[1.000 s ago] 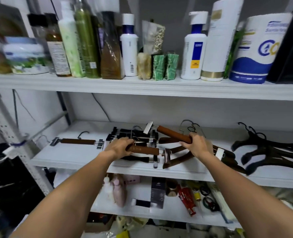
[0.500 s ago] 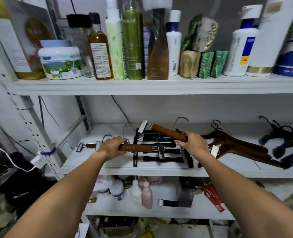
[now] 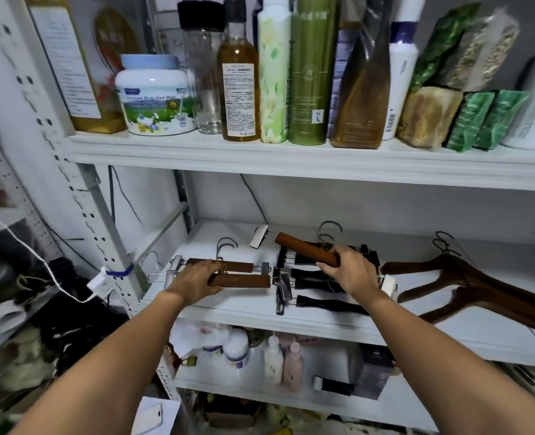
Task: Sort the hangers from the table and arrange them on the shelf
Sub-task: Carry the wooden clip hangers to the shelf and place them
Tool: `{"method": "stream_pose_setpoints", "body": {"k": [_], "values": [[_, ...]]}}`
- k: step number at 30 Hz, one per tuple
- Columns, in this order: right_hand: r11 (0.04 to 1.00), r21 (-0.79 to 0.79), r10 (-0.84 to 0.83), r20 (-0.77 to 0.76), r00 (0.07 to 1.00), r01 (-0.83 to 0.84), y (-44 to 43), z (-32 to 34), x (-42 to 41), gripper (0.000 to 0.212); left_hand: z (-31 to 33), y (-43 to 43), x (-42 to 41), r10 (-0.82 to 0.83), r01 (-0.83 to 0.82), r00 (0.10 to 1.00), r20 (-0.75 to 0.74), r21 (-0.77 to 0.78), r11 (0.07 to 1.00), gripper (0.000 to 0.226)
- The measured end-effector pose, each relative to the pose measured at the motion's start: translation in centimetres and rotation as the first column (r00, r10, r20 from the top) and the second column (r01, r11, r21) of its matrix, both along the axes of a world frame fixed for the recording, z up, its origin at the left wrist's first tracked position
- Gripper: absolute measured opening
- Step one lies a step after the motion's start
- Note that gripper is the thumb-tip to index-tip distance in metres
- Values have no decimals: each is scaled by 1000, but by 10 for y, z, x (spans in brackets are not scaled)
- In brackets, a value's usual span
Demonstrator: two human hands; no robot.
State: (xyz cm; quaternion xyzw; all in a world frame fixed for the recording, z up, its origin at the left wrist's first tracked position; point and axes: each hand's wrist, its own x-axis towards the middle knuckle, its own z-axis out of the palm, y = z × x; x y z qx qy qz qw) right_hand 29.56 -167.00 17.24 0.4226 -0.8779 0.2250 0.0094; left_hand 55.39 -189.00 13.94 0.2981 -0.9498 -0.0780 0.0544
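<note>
The left hand (image 3: pixel 197 279) curls over one end of a brown clip hanger (image 3: pixel 239 281) lying flat near the front of the shelf (image 3: pixel 247 323). The right hand (image 3: pixel 352 273) grips a second clip hanger (image 3: pixel 305 250) by its bar, with the far end tilted up above the black hangers (image 3: pixel 322 301) stacked beneath. A third brown one (image 3: pixel 238 266) lies just behind the left hand's.

These look light and stiff: a wooden bar with a metal clip at each end and a wire hook in the middle. One hand on the bar should carry each easily. The clips look loose on their wires, and the hooks could snag on neighbours, so the bar is the better hold. None look fragile.

The shelf is white and smooth, so hangers will likely slide on it. Brown coat hangers (image 3: pixel 479 287) lie to the right. The upper shelf (image 3: pixel 291 158) hangs close overhead, crowded with bottles (image 3: pixel 310 73) and a jar (image 3: pixel 154 95). Small bottles (image 3: pixel 274 359) stand on the level below. A perforated post (image 3: pixel 81 196) and a white cable (image 3: pixel 40 262) are at the left.
</note>
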Motion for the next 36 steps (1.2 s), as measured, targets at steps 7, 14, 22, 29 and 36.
{"method": "stream_pose_setpoints", "body": {"k": [7,14,22,29,36], "values": [[999,42,30,20,999,-30,-37,-16,-4,34,-22,-42,1,28,-28,1000,10,21,999,43],[992,119,-48,24,999,45,-69,-30,6,36,-54,-91,3,-3,-2,998,69,82,997,47],[990,116,-94,82,992,84,-112,-50,33,34,-71,-133,-3,-61,50,996,59,185,982,43],[979,163,-128,44,991,120,-122,-63,52,39,-90,-140,-12,-144,120,985,90,238,964,39],[981,120,-160,54,986,153,-124,-70,59,36,-100,-140,-14,-168,155,984,50,197,968,39]]}}
